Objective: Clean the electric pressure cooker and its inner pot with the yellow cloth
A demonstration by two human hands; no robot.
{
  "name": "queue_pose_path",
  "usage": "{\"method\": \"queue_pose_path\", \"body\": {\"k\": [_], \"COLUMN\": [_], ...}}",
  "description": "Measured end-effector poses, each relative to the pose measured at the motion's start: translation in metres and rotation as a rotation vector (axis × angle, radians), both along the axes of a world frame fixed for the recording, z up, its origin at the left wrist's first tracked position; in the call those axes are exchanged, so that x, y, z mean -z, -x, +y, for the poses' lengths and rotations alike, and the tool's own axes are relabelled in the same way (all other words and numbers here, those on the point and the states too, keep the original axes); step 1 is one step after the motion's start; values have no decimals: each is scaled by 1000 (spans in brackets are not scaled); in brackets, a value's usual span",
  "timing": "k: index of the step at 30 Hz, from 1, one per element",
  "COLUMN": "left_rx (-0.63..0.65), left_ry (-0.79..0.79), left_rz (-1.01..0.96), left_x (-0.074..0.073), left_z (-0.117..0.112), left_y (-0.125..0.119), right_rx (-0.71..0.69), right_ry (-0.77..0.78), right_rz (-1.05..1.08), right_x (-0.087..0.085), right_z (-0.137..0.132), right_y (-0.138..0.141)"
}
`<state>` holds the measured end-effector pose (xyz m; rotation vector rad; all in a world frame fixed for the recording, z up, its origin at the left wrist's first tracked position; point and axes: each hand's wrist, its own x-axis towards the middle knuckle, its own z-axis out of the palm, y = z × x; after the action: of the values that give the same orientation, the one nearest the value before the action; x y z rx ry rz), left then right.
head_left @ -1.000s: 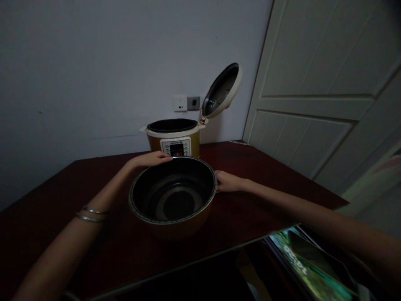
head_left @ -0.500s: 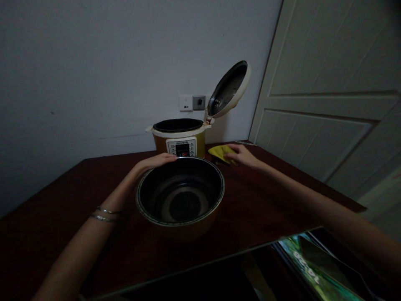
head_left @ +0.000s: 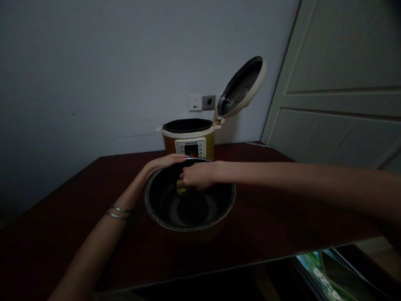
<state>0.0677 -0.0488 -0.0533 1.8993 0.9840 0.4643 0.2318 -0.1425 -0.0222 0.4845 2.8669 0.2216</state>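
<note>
A wide round pot with a dark inside and a yellow-brown wall stands on the dark red table. My left hand grips the pot's far-left rim, fingers curled over the edge. My right hand reaches across into the pot, closed on a yellow cloth that presses against the inner wall near the far rim. Two thin bangles sit on my left wrist.
A yellow electric cooker stands behind the pot against the wall, its lid hinged up to the right. Wall sockets are above it. A white door is at the right. A lit screen lies below the table's near edge.
My right hand left the pot's right side, took the yellow cloth lying beside the cooker, and brought it into the pot. My left hand has stayed on the rim.
</note>
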Motion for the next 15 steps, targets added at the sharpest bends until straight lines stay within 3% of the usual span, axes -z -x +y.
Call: {"method": "queue_pose_path", "body": {"k": [3, 6, 10, 13, 15], "left_rx": [23, -3, 23, 53, 58], "left_ry": [160, 209, 204, 190, 180], "left_rz": [-107, -138, -151, -160, -153], "left_x": [3, 4, 5, 6, 6], "left_z": [-1, -1, 1, 2, 3], "left_y": [1, 1, 2, 3, 4], "right_rx": [219, 399, 448, 428, 405], "right_ry": [164, 349, 554, 707, 621], "right_rz": [-216, -206, -57, -9, 102], "right_x": [19, 16, 11, 22, 35], "right_z": [0, 1, 8, 15, 19], "right_y": [0, -11, -25, -28, -25]}}
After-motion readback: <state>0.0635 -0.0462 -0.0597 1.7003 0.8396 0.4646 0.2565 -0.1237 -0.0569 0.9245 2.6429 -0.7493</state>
